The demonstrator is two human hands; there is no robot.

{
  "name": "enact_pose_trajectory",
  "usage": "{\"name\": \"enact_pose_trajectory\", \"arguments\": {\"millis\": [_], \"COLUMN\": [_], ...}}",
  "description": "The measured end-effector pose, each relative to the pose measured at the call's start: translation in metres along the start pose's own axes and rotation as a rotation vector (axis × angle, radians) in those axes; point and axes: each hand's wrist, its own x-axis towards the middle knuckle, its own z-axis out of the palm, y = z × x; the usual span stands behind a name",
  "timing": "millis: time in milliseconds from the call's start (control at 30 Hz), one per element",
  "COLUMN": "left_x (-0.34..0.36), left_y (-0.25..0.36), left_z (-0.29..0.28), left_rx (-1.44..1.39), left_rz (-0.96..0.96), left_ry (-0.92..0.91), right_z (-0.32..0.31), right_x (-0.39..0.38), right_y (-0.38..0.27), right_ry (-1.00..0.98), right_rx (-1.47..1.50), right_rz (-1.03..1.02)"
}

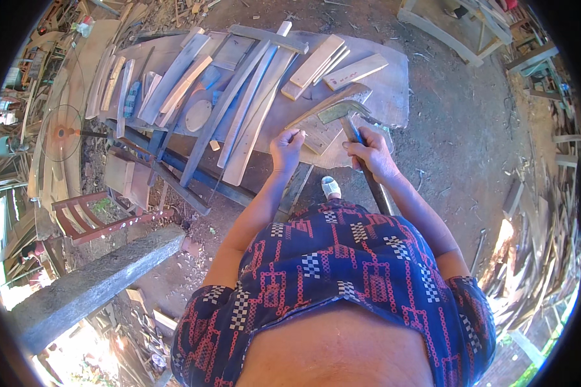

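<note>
My right hand point(372, 155) is wrapped round the handle of a claw hammer point(335, 113), its metal head raised toward the worktable and its handle running back toward my body. To the left, my left hand point(286, 151) is closed with thumb and fingertips pinched together; what they hold, if anything, is too small to make out. Just beyond both hands a wooden board point(321, 137) lies at the near edge of the table, partly behind the hammer. A longer dark-edged wooden piece point(326, 106) rests across it at a slant.
The worktable point(394, 90) bears several long planks point(259, 116) on the left and short light blocks point(356, 71) at the back. A fan point(63, 132) stands far left, near a reddish slatted wooden frame point(103, 216). A concrete post point(103, 284) rises lower left. Scrap wood point(539, 258) is heaped right.
</note>
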Motion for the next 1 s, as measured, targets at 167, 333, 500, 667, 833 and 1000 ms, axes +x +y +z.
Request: {"name": "enact_pose_trajectory", "arguments": {"millis": [167, 333, 500, 667, 833, 1000], "left_x": [0.002, 0.002, -0.001, -0.003, -0.004, -0.003], "left_y": [-0.008, -0.014, -0.011, -0.003, -0.017, -0.032], "left_z": [0.004, 0.005, 0.007, 0.010, 0.010, 0.022], "left_rx": [0.117, 0.156, 0.233, 0.423, 0.543, 0.045], "left_rz": [0.034, 0.076, 0.106, 0.372, 0.402, 0.046], "left_ry": [-0.008, 0.011, 0.029, 0.088, 0.038, -0.069], "right_z": [-0.007, -0.012, -0.013, -0.012, -0.004, 0.006], "right_x": [-0.006, -0.009, -0.011, -0.013, -0.011, -0.001], "right_y": [0.006, 0.007, 0.004, 0.000, 0.000, -0.001], "right_ry": [-0.001, 0.001, 0.016, -0.006, -0.071, -0.077], "right_rx": [-0.015, -0.038, -0.051, -0.143, -0.181, -0.308], "right_rz": [0.041, 0.025, 0.023, 0.024, -0.111, -0.112]}}
